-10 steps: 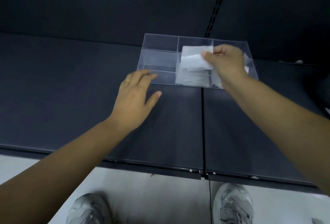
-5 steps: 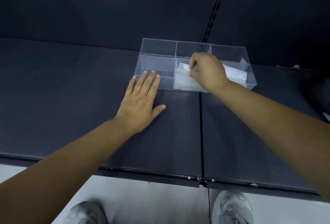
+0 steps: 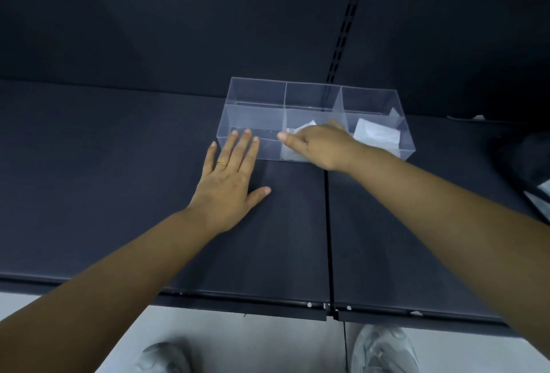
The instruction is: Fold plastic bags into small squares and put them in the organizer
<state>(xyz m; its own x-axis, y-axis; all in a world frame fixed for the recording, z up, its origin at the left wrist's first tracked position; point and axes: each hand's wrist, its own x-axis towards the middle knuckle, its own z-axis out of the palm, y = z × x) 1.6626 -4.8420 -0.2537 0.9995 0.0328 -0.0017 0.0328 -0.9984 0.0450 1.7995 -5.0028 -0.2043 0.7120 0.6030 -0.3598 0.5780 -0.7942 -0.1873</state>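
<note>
A clear plastic organizer (image 3: 253,96) with several compartments stands at the back of the dark shelf. My right hand (image 3: 320,146) reaches into its front middle compartment and presses down on a white folded bag (image 3: 303,128), thumb stretched to the left; its fingers are mostly hidden behind the knuckles. Another folded bag (image 3: 376,134) lies in the front right compartment. The left compartments look empty. My left hand (image 3: 229,182) lies flat on the shelf, fingers straight, fingertips against the organizer's front wall.
The dark shelf (image 3: 119,194) has a seam (image 3: 327,238) running front to back and a front edge near my shoes (image 3: 384,349). A slotted upright (image 3: 345,30) runs up the back wall. A dark object (image 3: 523,161) sits at the right edge.
My right hand brought the folded bag down from above the organizer into the middle compartment and now presses it. My left hand slid forward until its fingertips met the front wall.
</note>
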